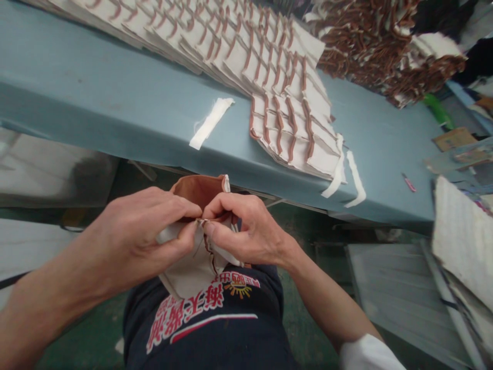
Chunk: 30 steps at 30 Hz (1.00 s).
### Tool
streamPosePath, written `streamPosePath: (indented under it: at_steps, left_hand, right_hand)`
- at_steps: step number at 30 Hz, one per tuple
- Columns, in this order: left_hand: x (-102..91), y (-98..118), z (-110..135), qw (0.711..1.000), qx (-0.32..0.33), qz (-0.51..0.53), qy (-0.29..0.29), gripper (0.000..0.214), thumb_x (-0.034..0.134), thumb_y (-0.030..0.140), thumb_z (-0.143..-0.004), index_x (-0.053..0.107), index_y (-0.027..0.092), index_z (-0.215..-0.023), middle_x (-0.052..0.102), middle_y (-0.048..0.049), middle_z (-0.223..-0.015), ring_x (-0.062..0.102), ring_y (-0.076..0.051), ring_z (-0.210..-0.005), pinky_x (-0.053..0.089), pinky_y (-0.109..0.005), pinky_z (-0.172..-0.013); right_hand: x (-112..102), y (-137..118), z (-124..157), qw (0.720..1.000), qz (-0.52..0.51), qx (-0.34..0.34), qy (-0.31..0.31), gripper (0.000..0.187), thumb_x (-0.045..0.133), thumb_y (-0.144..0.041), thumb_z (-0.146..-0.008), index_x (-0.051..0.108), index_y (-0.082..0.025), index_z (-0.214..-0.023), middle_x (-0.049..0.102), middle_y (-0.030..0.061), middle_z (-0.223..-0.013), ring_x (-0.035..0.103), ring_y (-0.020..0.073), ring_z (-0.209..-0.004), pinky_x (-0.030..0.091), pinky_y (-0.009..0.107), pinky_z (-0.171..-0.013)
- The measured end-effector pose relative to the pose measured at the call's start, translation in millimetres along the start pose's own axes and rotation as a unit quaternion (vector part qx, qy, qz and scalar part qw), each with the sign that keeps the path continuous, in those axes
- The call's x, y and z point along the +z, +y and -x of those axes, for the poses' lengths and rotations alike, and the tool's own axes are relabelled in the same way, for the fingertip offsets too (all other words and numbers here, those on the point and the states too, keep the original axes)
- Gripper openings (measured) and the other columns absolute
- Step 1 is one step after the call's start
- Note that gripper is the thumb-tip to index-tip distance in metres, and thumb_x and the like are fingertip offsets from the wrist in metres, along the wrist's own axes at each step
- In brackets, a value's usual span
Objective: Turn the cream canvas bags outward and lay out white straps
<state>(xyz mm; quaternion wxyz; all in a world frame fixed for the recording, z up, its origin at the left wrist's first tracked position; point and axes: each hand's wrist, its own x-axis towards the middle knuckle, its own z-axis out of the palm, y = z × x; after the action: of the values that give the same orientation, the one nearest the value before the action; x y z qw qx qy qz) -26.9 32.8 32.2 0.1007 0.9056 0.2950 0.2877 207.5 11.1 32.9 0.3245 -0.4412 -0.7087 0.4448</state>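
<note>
Closest to my feed is the person's bare left forearm (54, 298), leading up to the left hand (146, 234); opposite it I have the right hand (246, 226). The fingers of both are pinched narrow on the edge of a cream cloth pouch with a brown inside (183, 275), held in front of a dark navy apron with red-and-white lettering (215, 339), short of the tabletop.

That long tabletop with a smooth blue-grey covering (115, 108) slants across my view. On it I see overlapping cream cloth pieces with brown edging (287, 118), a frayed white fabric strip (211, 123), two more white strips (344, 180) over the near edge, and a small pink-and-white tool (409, 182). Toward the far right rises a heaped pile of brown and cream cloth (365, 51). Below lies a dark green floor (300, 303), with a grey flat-topped object (396, 282) at right.

My view loses both forearms at the frame's border, the right ending in a white sleeve (370, 354). The cloth layers between the fingertips are mostly hidden, and I can't tell whether a needle is there. The top right corner is too dark and blurred to read.
</note>
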Motion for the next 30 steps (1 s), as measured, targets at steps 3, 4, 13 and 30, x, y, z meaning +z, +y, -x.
streamPosePath:
  at_steps: [3, 4, 13, 30]
  left_hand:
    - [-0.3, 1, -2, 1.0, -0.006, 0.009, -0.003, 0.031, 0.049, 0.023, -0.107, 0.077, 0.025, -0.095, 0.079, 0.0033, -0.078, 0.071, -0.015, -0.066, 0.051, -0.029, -0.067]
    - [-0.6, 1, -4, 1.0, -0.008, 0.01, -0.003, 0.032, 0.048, 0.022, -0.105, 0.077, 0.025, -0.092, 0.079, 0.0036, -0.075, 0.07, -0.014, -0.063, 0.049, -0.028, -0.063]
    - [-0.4, -5, -15, 0.982, -0.103, 0.15, -0.049, 0.032, 0.049, 0.022, -0.091, 0.076, 0.023, -0.074, 0.065, 0.0107, -0.053, 0.055, -0.005, -0.041, 0.036, -0.016, -0.044]
    - [-4.9, -14, 2, 0.92, -0.185, 0.285, -0.195, 0.033, 0.058, 0.036, -0.105, 0.073, 0.022, -0.079, 0.067, 0.0072, -0.067, 0.056, -0.009, -0.058, 0.043, -0.016, -0.052]
  right_hand:
    - [2, -2, -1, 1.0, 0.004, 0.021, 0.002, 0.007, 0.067, -0.026, -0.091, 0.068, -0.021, -0.086, 0.072, -0.0037, -0.081, 0.06, 0.0121, -0.073, 0.046, 0.026, -0.074]
    - [3, -2, -1, 1.0, 0.004, 0.026, 0.004, 0.007, 0.067, -0.025, -0.09, 0.068, -0.021, -0.085, 0.071, -0.004, -0.081, 0.06, 0.0121, -0.073, 0.046, 0.026, -0.075]
    - [6, -11, -6, 0.995, 0.034, 0.095, 0.005, 0.01, 0.073, -0.024, -0.087, 0.069, -0.02, -0.08, 0.069, -0.0072, -0.074, 0.058, 0.0109, -0.069, 0.043, 0.026, -0.073]
    - [-13, -2, -1, 0.992, 0.015, -0.027, -0.125, 0.014, 0.068, -0.027, -0.106, 0.069, -0.019, -0.094, 0.075, -0.0021, -0.09, 0.061, 0.011, -0.077, 0.045, 0.024, -0.079]
